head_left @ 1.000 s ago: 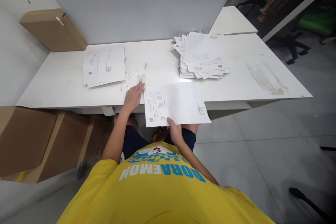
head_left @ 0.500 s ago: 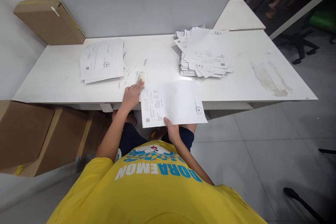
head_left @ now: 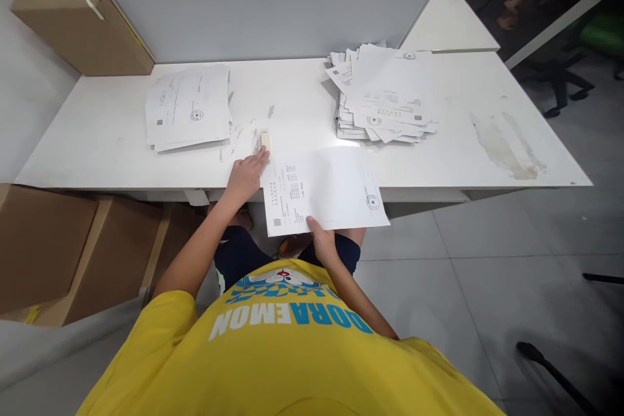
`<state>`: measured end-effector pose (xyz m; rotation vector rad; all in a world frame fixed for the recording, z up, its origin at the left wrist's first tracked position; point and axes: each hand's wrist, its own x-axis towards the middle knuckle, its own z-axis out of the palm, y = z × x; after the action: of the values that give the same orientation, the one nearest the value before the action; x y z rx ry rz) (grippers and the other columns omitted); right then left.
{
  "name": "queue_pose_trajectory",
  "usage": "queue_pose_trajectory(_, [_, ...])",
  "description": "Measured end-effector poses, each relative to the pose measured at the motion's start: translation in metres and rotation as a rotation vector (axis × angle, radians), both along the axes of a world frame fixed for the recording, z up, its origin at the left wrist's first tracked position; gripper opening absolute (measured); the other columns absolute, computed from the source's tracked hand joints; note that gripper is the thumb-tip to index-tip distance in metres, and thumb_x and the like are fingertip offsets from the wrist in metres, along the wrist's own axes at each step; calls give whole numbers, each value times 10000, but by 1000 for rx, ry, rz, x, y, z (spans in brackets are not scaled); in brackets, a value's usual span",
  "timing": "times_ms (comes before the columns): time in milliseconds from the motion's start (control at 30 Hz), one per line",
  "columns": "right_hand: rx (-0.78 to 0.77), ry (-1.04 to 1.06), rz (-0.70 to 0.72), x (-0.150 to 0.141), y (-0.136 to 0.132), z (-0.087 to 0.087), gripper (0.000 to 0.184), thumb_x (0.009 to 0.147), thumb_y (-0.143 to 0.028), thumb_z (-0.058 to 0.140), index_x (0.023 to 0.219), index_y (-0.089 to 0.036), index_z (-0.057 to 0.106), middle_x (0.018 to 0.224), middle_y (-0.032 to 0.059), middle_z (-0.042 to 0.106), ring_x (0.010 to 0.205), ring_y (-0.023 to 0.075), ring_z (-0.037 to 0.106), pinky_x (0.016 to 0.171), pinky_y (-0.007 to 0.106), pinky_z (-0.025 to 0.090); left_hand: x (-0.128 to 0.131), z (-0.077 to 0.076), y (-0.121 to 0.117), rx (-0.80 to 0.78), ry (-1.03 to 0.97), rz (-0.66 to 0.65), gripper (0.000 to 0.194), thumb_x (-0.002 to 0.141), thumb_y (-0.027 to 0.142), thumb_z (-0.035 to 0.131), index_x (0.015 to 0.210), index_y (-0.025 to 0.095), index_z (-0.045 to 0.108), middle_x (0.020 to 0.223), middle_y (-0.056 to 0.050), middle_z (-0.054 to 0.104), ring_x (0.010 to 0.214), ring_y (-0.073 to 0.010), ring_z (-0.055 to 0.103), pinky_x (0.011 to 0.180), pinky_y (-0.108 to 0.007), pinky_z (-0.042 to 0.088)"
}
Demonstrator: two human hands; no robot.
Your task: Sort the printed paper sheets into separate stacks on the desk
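"Looking down from your head, what does your right hand (head_left: 324, 244) have?"

"It's closed on the paper (head_left: 336, 188). My thumb is on top, by the near edge. The rest of my fingers are under it, so you can't see them."

"Where is the paper?"

"In front of me. The far part is over the front of the desk (head_left: 292, 104), and the near part sticks out over my legs. It has small print on the left and a round stamp on the right."

"And your left hand (head_left: 246, 175)?"

"My fingertips touch the near end of the little cream block (head_left: 265, 138). My thumb is hidden, so I can't tell if that hand is pinching it or just resting there."

"Where's the block?"

"On the desk side, right by the paper's far left corner."

"What else is on the desk?"

"A pile on the left (head_left: 188, 107), pretty neat, with a stamp on its top page. The pile on the right (head_left: 390, 94) is taller and messy, with pages poking out all over. There's a brown box (head_left: 82, 29) at the far left, and a big smudge (head_left: 509, 146) on the right."

"Anything lower down?"

"More brown boxes (head_left: 117, 253) on my left, and my yellow shirt (head_left: 292, 364)."
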<state>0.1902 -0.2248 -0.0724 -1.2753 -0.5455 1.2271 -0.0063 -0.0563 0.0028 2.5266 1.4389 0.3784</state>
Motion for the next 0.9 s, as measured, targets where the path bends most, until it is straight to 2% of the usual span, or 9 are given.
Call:
queue_pose_trajectory(267, [0,-11,11,1,0,3,675,722,-548,737,1262,-157,629,1264,118,674,1222,294,600,1118,480,447,-1,-6,2,15,-102,20,583,907,149,376,1477,250,446,1577,-55,386,1304,-302,513,989,-465,374])
queue_pose_trajectory(400, [23,-76,27,2,0,11,661,734,-573,718,1246,-161,644,1217,112,700,1235,296,593,1160,487,399,-2,-11,3,47,-177,30,553,924,191,392,1465,272,473,1559,-49,421,1310,-298,511,1014,-465,360])
queue_pose_trajectory(533, [39,-191,4,13,-1,19,662,735,-580,714,1252,-171,650,1284,105,672,1302,298,550,1193,477,354,-1,-12,2,78,-187,30,584,931,189,361,1506,281,407,1585,-42,376,1295,-300,523,1016,-463,362])
queue_pose_trajectory(700, [-2,-377,-128,51,2,40,630,694,-555,752,1192,-176,681,1268,109,678,1369,304,489,1205,489,335,-2,-8,2,120,-126,32,605,921,174,334,1518,255,389,1594,-47,363,1275,-295,539,999,-447,376])
queue_pose_trajectory(800, [34,-492,-285,84,14,63,613,692,-531,759,1164,-148,681,1228,122,689,1376,314,478,1200,499,341,-2,-7,1,151,-89,24,609,920,173,324,1523,235,383,1595,-55,360,1274,-301,540,981,-448,385])
queue_pose_trajectory(900, [115,-539,-409,127,41,90,598,684,-472,776,1167,-139,660,1156,109,705,1300,305,547,1167,482,392,-2,-6,0,162,-57,23,592,939,197,313,1527,232,377,1596,-51,356,1273,-294,543,965,-440,399])
